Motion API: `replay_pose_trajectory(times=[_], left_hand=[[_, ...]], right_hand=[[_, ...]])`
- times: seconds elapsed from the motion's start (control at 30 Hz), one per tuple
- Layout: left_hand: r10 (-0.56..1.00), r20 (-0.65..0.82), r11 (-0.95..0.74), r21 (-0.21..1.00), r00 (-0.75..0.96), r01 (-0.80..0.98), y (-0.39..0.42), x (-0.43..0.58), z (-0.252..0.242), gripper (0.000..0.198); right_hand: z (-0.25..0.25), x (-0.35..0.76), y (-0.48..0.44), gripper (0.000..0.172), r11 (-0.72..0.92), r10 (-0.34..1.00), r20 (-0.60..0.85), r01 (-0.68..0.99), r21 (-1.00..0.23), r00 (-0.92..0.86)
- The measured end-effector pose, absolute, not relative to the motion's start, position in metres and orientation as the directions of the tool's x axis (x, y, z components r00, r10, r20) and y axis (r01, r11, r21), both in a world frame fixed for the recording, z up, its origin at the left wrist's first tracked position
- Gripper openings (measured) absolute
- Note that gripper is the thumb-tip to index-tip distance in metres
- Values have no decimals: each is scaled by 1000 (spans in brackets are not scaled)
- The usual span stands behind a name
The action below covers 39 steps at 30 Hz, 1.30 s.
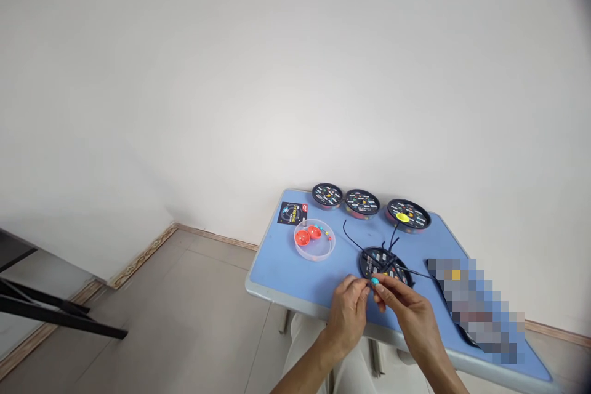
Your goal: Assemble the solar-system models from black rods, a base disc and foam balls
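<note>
At the left of the blue folding table (272, 265) lies a black printed card (292, 213). Beside it, a clear round plastic dish (318, 258) holds two orange-red half-shells (308, 235) and a short row of small beads (327, 234). Three round black bead cases (361, 202) stand along the far edge, the rightmost with a yellow disc (402, 217) on its lid.

Nearer the person, the left hand (348, 314) has its fingers curled together, their tips close to a turquoise bead (375, 281); whether they grip anything, I cannot tell. The right hand (410, 315) is nearer the bead, with thumb and forefinger together on it. The small bead shows no clear long axis. It sits between the hands, at the front edge of a fourth bead case (384, 262). Across that case lies a black cord (345, 229), its long strands running up-left and right toward a pixelated patch (475, 308).
</note>
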<state>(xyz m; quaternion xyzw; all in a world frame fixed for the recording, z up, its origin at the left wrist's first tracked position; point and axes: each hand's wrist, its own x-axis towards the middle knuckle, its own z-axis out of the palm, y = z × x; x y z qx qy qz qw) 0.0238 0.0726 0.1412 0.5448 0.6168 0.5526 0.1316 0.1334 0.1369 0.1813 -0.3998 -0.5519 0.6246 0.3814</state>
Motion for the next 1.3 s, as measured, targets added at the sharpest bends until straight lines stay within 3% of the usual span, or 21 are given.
replay_pose_trajectory(times=[0.37,0.7,0.8,0.97,1.1,1.3], left_hand=[[827,442,-235,834,-348,500,74,22,135,32],[830,435,-243,845,-349,476,74,21,134,28],[826,434,-244,850,-359,467,74,22,132,27],[822,438,-256,856,-365,449,77,23,127,25],[816,446,-272,857,-366,439,78,23,126,29],[800,460,-284,855,-384,434,78,24,126,28]], right_hand=[[179,131,146,38,93,882,45,81,-992,-469],[181,136,153,21,430,762,269,150,-890,-589],[187,137,154,20,621,658,367,198,-759,-657],[199,137,156,31,904,365,447,196,-380,-817],[210,135,157,38,983,171,389,128,-135,-905],[223,132,155,38,987,119,288,144,66,-950]])
